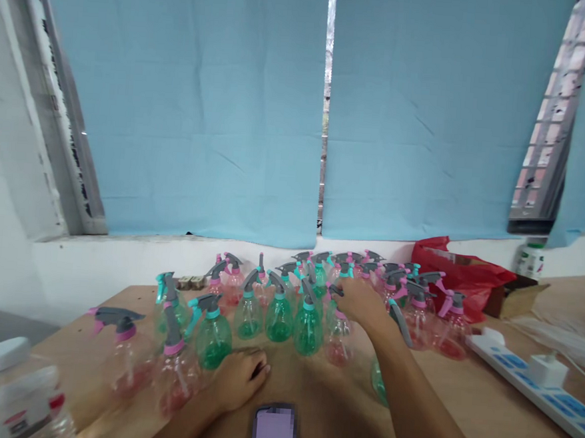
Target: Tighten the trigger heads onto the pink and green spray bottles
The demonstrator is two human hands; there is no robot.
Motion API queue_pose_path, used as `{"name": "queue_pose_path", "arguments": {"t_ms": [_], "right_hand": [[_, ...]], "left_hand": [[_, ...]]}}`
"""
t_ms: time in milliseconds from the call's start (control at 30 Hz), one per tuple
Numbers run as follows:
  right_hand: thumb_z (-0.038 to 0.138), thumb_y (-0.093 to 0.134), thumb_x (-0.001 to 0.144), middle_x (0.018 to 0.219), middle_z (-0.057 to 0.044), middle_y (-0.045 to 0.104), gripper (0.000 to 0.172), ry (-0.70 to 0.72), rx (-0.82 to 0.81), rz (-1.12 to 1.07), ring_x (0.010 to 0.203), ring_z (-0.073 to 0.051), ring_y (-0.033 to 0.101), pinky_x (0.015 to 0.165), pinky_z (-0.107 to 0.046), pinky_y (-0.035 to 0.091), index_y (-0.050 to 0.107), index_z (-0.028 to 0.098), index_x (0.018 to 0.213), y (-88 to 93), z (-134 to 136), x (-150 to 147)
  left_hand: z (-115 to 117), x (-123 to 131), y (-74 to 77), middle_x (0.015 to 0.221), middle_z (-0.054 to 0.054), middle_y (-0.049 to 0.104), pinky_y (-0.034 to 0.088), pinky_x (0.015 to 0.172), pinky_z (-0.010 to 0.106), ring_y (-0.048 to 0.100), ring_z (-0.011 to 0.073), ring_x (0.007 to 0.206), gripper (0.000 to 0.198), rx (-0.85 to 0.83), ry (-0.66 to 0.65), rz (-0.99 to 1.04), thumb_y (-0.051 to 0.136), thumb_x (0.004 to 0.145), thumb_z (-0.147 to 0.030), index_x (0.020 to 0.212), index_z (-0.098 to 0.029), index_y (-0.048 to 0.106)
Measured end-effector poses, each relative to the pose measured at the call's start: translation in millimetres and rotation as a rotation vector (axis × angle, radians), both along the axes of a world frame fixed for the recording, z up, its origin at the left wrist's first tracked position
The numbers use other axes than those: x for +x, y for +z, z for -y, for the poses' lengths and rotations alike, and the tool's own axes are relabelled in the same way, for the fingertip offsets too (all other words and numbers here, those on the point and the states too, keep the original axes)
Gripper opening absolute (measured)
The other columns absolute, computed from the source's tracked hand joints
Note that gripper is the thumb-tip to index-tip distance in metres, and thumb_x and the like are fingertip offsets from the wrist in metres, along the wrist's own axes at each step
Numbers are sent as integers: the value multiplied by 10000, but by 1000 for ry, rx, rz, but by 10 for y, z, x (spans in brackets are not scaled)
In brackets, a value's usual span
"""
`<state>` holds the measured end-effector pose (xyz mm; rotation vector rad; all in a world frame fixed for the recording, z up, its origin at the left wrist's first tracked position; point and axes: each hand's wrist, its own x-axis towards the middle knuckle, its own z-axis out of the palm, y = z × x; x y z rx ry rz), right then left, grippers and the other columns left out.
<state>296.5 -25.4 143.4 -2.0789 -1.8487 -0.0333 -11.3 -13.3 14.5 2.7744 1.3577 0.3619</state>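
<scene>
Smartphone [274,434] flat on the wooden surface [327,398], closest item to camera, screen blurred out — using it as the reference. Trigger spray bottles, green and pink, stand in a loose crowd beyond it, spreading to both sides.

Right hand [361,300]: reached past the phone, slightly right, fingers at the grey sprayer head of a front-row pink spray bottle [338,342]. Can't tell if it's gripping or just touching. Left hand [240,377]: resting just beyond and left of the phone, loosely curled, nothing visible in it, near a green spray bottle [215,342].

Risks: bottles beyond the phone are packed tight, so lifting or dragging one by its head could hook a neighbour's trigger and topple several. Right forearm crosses in front of another green spray bottle [378,382], right of the phone, mostly hidden — sweeping the arm back could knock it. Left wrist is close to a pink spray bottle [176,388] left of the phone; sliding the elbow outward could tip it.

Further left of the phone: capped clear water bottle [14,400]. Far right: power strip [521,390] with a white charger [547,371] in it. If anything wet tipped that way, the sockets would be exposed.
</scene>
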Motion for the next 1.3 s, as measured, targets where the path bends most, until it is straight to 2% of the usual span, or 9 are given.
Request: {"name": "queue_pose_path", "arguments": {"t_ms": [300,467,600,733,800,867,933,1033,1300], "right_hand": [[373,517,876,921,-130,720,265,12,0,2,916,-275,676,718,-315,414,692,179,918,20,9,114],[329,526,881,978,-124,731,281,15,208,-27,966,-274,672,804,-327,433,684,188,1066,202,151,237],[325,538,866,1084,-148,723,351,-48,257,-49,999,-290,677,828,-326,457,665,163,1149,274,250,538],[411,646,776,1265,-166,651,560,24,121,-36,1105,-319,644,900,-351,478,613,148,1270,151,309,983],[412,686,724,1263,-181,649,648,34,61,-72,1084,-317,656,877,-339,499,596,125,1299,93,341,1157],[437,662,736,1076,-159,723,532,65,-15,-102,945,-296,697,760,-314,520,676,131,1170,79,380,1249],[481,597,777,797,-122,737,387,104,-150,-147,730,-257,699,602,-284,493,737,140,897,105,417,1255],[488,555,790,567,-83,658,402,141,-309,-225,525,-195,625,490,-254,420,653,152,594,161,436,1173],[250,549,702,461,3,503,232,232,-295,-100,477,-125,467,481,-247,288,550,169,485,241,430,927]], "left_hand": [[-3,-6,0,841,21,680,392,693,282,635,198,796,307,1,-3,-9,385,989,-407,837,-223,577],[0,-5,10,842,22,678,392,698,279,635,197,801,297,-3,1,-10,386,988,-398,831,-222,566],[-2,-4,5,835,21,676,392,703,279,634,197,793,282,-3,3,-8,401,983,-394,830,-224,566],[-12,-5,-13,830,21,673,389,707,278,633,197,793,284,1,1,-2,402,984,-391,820,-223,563],[-14,-6,-14,837,19,673,389,708,279,634,199,798,278,-1,-3,0,402,984,-389,828,-226,564],[-14,-6,-8,841,20,674,389,709,279,634,200,798,273,-6,-7,0,406,982,-391,828,-227,562],[-12,-6,1,828,19,672,387,700,281,633,201,788,273,-9,-6,0,408,979,-392,822,-226,558],[-7,-1,13,821,18,667,379,680,282,627,201,778,268,0,-7,-3,410,975,-387,821,-225,557],[30,11,51,825,15,666,375,673,277,626,197,780,267,7,-12,-22,402,977,-377,826,-222,557]]}}
